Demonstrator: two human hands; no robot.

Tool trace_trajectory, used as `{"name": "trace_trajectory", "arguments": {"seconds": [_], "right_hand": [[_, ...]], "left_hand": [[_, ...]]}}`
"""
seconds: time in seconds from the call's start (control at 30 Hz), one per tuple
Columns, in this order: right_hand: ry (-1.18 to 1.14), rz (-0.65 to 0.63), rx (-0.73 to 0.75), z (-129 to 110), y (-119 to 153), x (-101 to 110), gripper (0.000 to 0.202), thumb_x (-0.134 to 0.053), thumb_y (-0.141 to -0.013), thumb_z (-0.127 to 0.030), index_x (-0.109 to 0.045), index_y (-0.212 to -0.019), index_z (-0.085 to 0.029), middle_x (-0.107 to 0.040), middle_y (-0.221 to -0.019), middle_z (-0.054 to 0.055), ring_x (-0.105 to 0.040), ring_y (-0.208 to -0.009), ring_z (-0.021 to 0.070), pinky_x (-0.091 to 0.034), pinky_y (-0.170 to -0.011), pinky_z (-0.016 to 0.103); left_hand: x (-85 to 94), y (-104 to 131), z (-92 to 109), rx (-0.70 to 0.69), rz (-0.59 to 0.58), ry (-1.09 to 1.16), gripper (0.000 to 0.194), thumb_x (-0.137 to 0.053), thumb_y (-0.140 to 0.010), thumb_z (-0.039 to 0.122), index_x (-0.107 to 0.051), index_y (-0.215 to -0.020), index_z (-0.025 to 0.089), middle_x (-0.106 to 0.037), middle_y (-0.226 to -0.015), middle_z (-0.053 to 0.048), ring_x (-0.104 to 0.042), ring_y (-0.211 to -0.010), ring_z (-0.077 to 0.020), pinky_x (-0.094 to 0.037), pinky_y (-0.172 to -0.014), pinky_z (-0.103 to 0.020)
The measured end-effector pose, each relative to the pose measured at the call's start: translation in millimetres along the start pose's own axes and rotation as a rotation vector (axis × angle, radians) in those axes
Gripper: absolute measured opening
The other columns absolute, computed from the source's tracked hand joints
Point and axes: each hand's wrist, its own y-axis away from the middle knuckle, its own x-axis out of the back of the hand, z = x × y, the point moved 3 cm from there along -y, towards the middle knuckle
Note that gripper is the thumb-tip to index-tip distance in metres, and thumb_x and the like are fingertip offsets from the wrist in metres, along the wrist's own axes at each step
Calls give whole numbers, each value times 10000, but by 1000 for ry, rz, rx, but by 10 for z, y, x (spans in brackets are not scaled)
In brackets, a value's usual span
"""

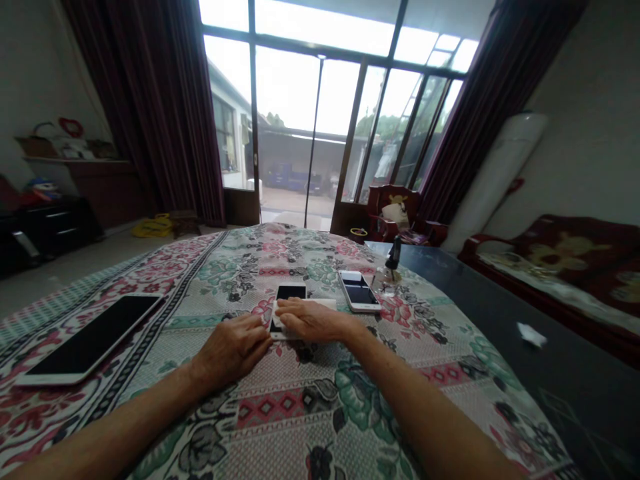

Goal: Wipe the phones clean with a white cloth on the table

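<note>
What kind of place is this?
Likely a living room in a home: a table under a flowered tablecloth, a wooden sofa with cushions along the right, and dark curtains framing tall glass doors onto a yard.

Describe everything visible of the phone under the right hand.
The phone has a white rim and a dark, glass-like screen. It lies face up on the patterned tablecloth, its length pointing away. The right hand and a white sheet, cloth or paper, cover its middle; the left hand seems to touch its near left corner.
</note>
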Motion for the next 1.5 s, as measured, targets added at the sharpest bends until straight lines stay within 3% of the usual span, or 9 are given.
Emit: {"name": "trace_trajectory", "arguments": {"seconds": [0.47, 0.63, 0.83, 1.0, 1.2, 1.4, 1.5], "right_hand": [[-15, 183, -409, 322, -60, -181, 330, -278, -997, -285, -577, -1094, -187, -569, -1246, 99, -464, -1189, 214, -366, -982, 398], [-2, 147, -335, 157, -52, -149, 336, -292, -996, -323, -537, -1173, -177, -502, -1334, 116, -436, -1216, 244, -356, -980, 433], [-31, 43, -59, -150, -51, -51, 272, -299, -994, -226, -566, -958, -189, -603, -1060, 67, -522, -1009, 186, -401, -913, 363], [-137, -60, 158, -265, -66, 44, 266, -303, -970, -125, -559, -924, -180, -618, -971, 44, -534, -955, 155, -395, -928, 318], [-86, -24, 18, -154, -115, -36, 262, -305, -976, -148, -556, -909, -180, -608, -991, 49, -525, -923, 156, -412, -897, 323], [9, 123, -196, 22, -161, -181, 270, -318, -988, -244, -563, -1081, -181, -537, -1279, 92, -477, -1134, 216, -400, -927, 386], [22, 168, -242, 46, -162, -180, 270, -347, -979, -254, -552, -1134, -172, -516, -1316, 112, -467, -1168, 234, -391, -945, 409]], "left_hand": [[15, 20, -10, 3, -80, 8, 188, -457, -897, 200, -624, -814, 174, -609, -677, -20, -580, -636, -156, -444, -590, -269], [15, 23, -11, 1, -72, 15, 185, -450, -890, 192, -614, -804, 178, -612, -672, -18, -586, -625, -157, -450, -579, -270], [15, 35, -13, 10, -80, 19, 168, -462, -870, 176, -588, -759, 181, -616, -670, -18, -588, -628, -159, -450, -584, -273], [9, 43, -23, -11, -78, 46, 143, -468, -866, 182, -592, -794, 181, -627, -695, -22, -596, -649, -160, -457, -596, -270], [17, 34, -13, -1, -84, 38, 144, -463, -859, 165, -574, -768, 182, -616, -677, -14, -588, -638, -156, -445, -595, -267], [12, 25, -8, 2, -80, 21, 186, -441, -882, 170, -566, -746, 181, -604, -663, -13, -577, -617, -147, -430, -583, -260], [0, 35, -16, -1, -75, 34, 181, -441, -891, 174, -581, -777, 181, -600, -668, -11, -580, -623, -149, -436, -595, -267]]}}
